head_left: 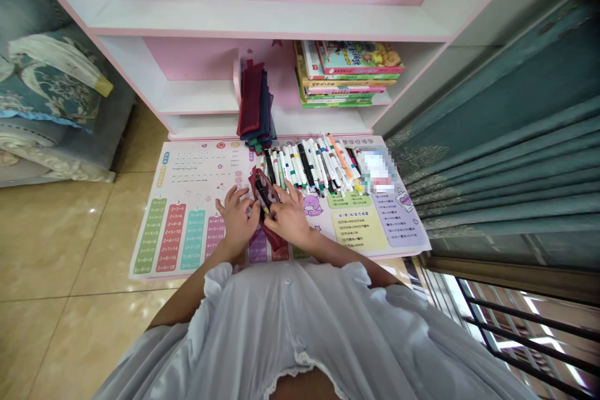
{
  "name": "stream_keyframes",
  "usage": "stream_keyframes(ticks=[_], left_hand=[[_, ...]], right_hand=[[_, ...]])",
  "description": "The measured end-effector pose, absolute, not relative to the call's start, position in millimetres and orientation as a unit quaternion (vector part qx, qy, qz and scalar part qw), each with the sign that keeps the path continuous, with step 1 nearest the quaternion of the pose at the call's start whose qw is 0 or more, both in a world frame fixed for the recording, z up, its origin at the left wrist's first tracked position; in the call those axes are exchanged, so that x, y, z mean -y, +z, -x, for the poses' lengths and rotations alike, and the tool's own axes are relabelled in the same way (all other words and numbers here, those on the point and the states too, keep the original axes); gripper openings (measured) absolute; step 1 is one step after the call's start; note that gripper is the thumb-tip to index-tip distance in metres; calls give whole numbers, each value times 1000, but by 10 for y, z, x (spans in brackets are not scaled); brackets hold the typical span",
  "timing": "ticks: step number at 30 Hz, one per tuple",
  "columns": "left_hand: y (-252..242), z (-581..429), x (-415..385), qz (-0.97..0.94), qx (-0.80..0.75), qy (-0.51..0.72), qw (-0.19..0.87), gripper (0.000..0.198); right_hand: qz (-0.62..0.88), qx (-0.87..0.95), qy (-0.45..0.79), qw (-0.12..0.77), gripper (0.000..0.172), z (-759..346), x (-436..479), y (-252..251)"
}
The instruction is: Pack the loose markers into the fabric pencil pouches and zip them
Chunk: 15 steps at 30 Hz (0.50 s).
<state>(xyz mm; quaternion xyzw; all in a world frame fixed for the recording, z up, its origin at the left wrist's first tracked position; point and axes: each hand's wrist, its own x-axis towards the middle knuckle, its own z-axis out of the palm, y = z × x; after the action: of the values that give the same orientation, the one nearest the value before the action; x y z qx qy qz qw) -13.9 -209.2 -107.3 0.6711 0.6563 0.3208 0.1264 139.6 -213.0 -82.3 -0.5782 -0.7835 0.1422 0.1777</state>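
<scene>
A dark red pencil case point(267, 212) lies open on the pink desk mat point(187, 212), with a black marker poking from its mouth. My left hand point(237, 215) rests on the case's left edge, fingers curled on the fabric. My right hand point(289, 215) presses on the case's right side, its fingertips pinching the black marker point(262, 197). Just beyond the hands lies a row of several markers point(314, 165) side by side.
A stack of dark red and navy pencil cases point(255, 106) stands at the back of the desk. Books point(349, 75) are piled on the pink shelf to the right. Teal curtains point(506, 156) hang at right; a bed with a patterned cover point(42, 106) is at left.
</scene>
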Motion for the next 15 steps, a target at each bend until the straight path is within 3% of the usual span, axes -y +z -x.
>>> stream_keyframes(ticks=[9, 15], left_hand=[[-1046, 131, 2087, -668, -657, 322, 135, 23], [-1042, 136, 2089, -667, -658, 321, 136, 25]], right_hand=[[582, 786, 143, 150, 22, -1411, 2065, -894], [660, 714, -3, 232, 32, -1802, 1875, -844]])
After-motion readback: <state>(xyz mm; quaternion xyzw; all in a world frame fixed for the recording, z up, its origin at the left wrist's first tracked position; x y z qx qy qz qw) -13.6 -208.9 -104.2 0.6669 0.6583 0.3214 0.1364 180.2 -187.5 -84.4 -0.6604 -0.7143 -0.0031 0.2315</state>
